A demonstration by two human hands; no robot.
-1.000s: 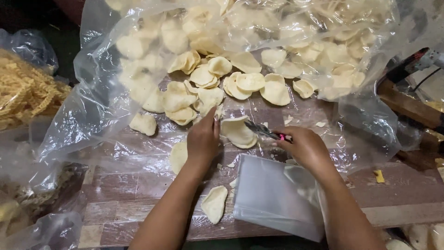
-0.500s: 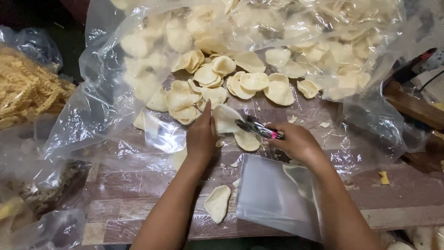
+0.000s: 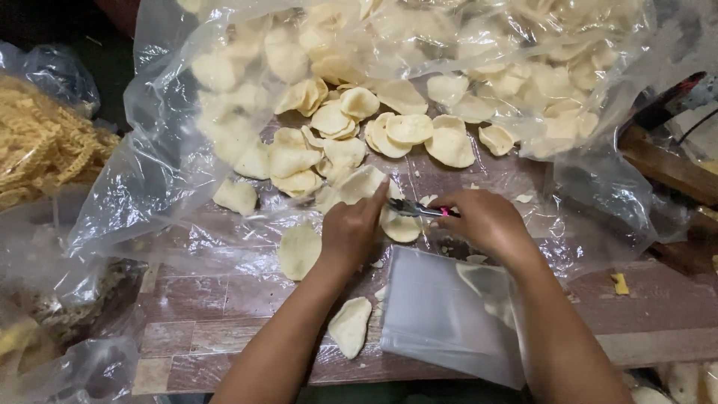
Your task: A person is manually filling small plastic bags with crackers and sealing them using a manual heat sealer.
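Note:
My left hand (image 3: 351, 230) rests against a pale round cracker (image 3: 357, 184) at the near edge of a heap of crackers (image 3: 389, 131) spilling from a big clear plastic bag (image 3: 172, 150). My right hand (image 3: 486, 223) grips small metal tongs with a pink mark (image 3: 419, 209), their tips pointing left toward that cracker and my left fingers. Another cracker (image 3: 401, 227) lies just under the tongs. A stack of small clear bags (image 3: 449, 314) lies under my right forearm.
Loose crackers lie on the wooden table, one (image 3: 299, 251) left of my left hand and one (image 3: 349, 326) near the front edge. A bag of yellow curly noodle snacks (image 3: 41, 146) sits at the left. A wooden block and cable (image 3: 666, 161) stand at the right.
My left hand shifted right and lower, and the cracker it touches moved with it. The right hand brought the tongs closer to my left fingers.

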